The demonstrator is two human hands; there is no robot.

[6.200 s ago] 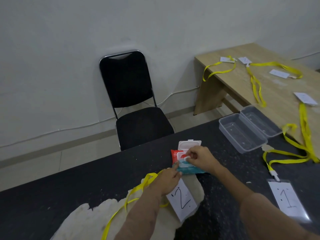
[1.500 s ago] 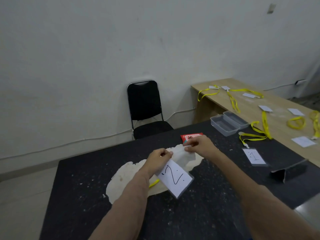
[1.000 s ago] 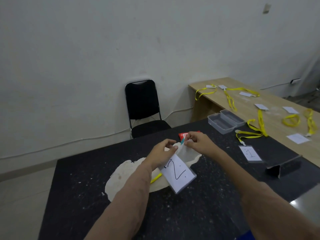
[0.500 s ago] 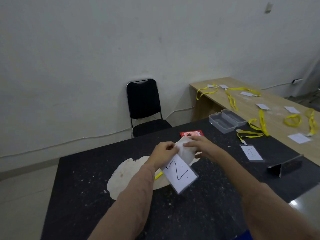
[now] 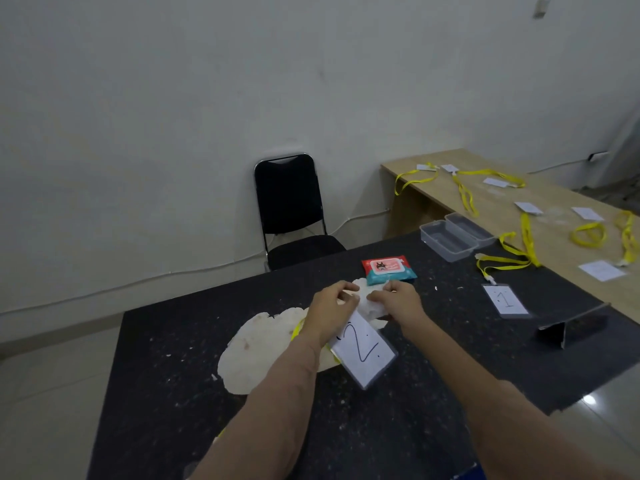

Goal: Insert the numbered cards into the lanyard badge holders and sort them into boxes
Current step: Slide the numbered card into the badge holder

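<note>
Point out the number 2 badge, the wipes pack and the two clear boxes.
number 2 badge [image 5: 363, 351]: head view, card face.
wipes pack [image 5: 388, 269]: head view, top label.
clear boxes [image 5: 450, 244]: head view, near box's wall.

Two clear boxes [image 5: 457, 236] are sitting side by side, and two numbered badge holders are showing, a "1" [image 5: 506, 300] and a "2" [image 5: 363, 348]. One wipes pack [image 5: 388, 269] and one black chair [image 5: 291, 209] are standing by. Loose white cards on the wooden worktop [image 5: 554, 216] are numbering about six.

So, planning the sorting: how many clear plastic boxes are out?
2: near box and far box, touching side by side at the black table's far right corner. None seems hidden.
</note>
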